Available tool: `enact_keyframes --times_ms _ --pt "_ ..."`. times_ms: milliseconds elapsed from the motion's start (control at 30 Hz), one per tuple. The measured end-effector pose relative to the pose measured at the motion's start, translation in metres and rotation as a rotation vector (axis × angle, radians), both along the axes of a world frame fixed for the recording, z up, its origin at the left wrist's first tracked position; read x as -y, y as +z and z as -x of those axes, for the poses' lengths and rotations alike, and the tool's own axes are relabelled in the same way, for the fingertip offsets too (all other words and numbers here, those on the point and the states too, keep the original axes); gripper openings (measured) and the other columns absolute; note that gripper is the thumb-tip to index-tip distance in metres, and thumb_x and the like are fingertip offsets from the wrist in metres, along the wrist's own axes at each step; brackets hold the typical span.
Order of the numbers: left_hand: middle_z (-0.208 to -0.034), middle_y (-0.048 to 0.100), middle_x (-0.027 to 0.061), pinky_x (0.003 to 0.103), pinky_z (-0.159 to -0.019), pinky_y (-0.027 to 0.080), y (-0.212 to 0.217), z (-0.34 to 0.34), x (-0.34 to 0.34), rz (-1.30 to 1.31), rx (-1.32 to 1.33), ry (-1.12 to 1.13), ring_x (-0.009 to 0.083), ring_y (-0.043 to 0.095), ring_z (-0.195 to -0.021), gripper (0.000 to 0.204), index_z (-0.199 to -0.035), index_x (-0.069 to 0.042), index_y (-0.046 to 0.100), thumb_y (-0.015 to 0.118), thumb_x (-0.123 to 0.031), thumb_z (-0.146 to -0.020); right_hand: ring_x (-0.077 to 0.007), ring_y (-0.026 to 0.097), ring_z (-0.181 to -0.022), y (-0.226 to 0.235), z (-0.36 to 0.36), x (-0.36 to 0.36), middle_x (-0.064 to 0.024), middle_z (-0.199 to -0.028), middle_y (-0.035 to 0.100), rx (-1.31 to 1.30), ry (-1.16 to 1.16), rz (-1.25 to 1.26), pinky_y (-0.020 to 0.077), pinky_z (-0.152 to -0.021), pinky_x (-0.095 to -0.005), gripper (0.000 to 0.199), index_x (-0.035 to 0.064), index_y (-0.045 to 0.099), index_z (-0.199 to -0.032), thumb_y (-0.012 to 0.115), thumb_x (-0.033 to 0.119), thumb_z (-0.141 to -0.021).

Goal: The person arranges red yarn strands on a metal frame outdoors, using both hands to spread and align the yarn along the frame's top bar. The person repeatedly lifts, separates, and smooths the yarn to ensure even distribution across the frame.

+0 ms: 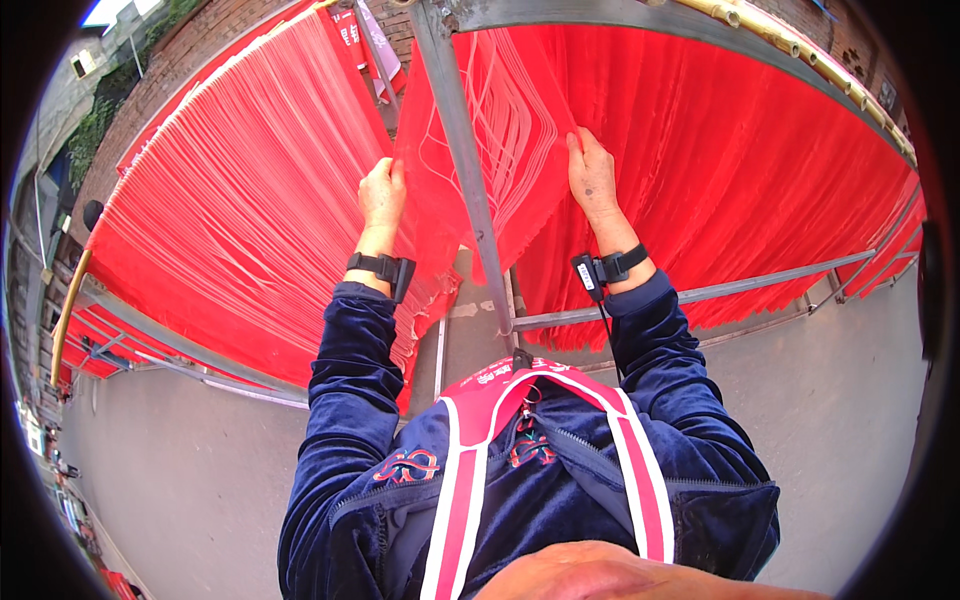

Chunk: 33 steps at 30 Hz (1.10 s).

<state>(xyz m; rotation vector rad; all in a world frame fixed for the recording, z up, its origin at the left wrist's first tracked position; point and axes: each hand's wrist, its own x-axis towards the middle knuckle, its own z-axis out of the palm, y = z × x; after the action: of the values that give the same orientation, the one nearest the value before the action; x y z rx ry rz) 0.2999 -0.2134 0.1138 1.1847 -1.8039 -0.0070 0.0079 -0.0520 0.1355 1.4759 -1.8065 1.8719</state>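
Observation:
Thin red sheets hang close together in long rows, on the left [240, 200] and on the right [720, 170]. Between my two hands is a red sheet [525, 175] with pale wavy lines in its middle, perhaps the edges of others. My left hand [382, 195] is closed on its left side, and my right hand [592, 178] pinches its right side. A grey metal post [465, 150] crosses in front of the sheet, between the hands. My fingertips are partly hidden by the hands themselves. Each wrist wears a black strap with a small device.
Grey metal rails [700, 292] frame the right row low down. Bamboo poles [790, 45] run along the top right, and another pole [70, 315] stands at far left. Behind are a brick wall [125, 130] and a printed banner [380, 50]. Grey floor [200, 450] lies below.

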Motion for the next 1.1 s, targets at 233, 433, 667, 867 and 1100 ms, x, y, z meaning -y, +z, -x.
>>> enact_keyframes --times_ms 233,433,667,867,1100 --pt "-0.081 0.071 0.0179 0.049 -0.073 0.053 -0.06 0.035 -0.016 -0.233 -0.112 -0.044 0.04 0.069 -0.084 0.026 -0.099 -0.007 0.067 0.064 -0.031 -0.091 -0.0465 0.065 -0.089 -0.036 -0.007 0.025 -0.027 -0.09 0.067 -0.032 0.007 -0.086 0.0515 -0.076 -0.0539 0.025 0.0061 0.064 -0.109 0.057 0.026 -0.095" --pt "-0.101 0.071 0.023 0.048 -0.083 0.053 -0.116 0.075 -0.036 -0.411 -0.16 -0.193 0.0405 0.069 -0.097 0.049 -0.109 -0.005 0.066 0.071 -0.046 -0.083 -0.0468 0.065 -0.095 -0.096 -0.023 0.049 -0.0308 -0.096 0.068 -0.199 0.046 -0.531 0.0526 -0.085 -0.0538 0.044 0.0001 0.066 -0.112 0.06 0.039 -0.091" --pt "-0.1 0.067 0.0305 0.052 -0.088 0.051 -0.175 0.095 -0.043 -0.567 0.176 -0.225 0.0487 0.063 -0.101 0.037 -0.1 -0.002 0.071 0.061 -0.036 -0.091 -0.0459 0.064 -0.1 -0.157 -0.036 0.057 -0.032 -0.099 0.067 -0.216 0.114 -0.845 0.0512 -0.09 -0.0516 0.048 -0.0022 0.069 -0.104 0.051 0.042 -0.096" --pt "-0.102 0.069 0.0255 0.052 -0.087 0.052 -0.219 0.051 -0.007 -0.668 -0.06 -0.25 0.043 0.065 -0.101 0.035 -0.108 -0.007 0.072 0.058 -0.035 -0.095 -0.0442 0.063 -0.106 -0.195 0.004 0.046 -0.029 -0.107 0.067 -0.192 -0.034 -0.822 0.0493 -0.095 -0.0512 0.045 0.002 0.065 -0.115 0.042 0.038 -0.1" --pt "-0.104 0.071 0.0213 0.051 -0.088 0.053 -0.202 0.013 0.004 -0.701 -0.116 -0.065 0.0424 0.066 -0.102 0.036 -0.109 -0.013 0.073 0.057 -0.041 -0.094 -0.0337 0.072 -0.08 -0.204 0.03 0.026 -0.0185 -0.076 0.072 0.155 0.044 -0.704 0.0549 -0.081 -0.0449 0.04 0.0005 0.065 -0.107 0.044 0.034 -0.101"
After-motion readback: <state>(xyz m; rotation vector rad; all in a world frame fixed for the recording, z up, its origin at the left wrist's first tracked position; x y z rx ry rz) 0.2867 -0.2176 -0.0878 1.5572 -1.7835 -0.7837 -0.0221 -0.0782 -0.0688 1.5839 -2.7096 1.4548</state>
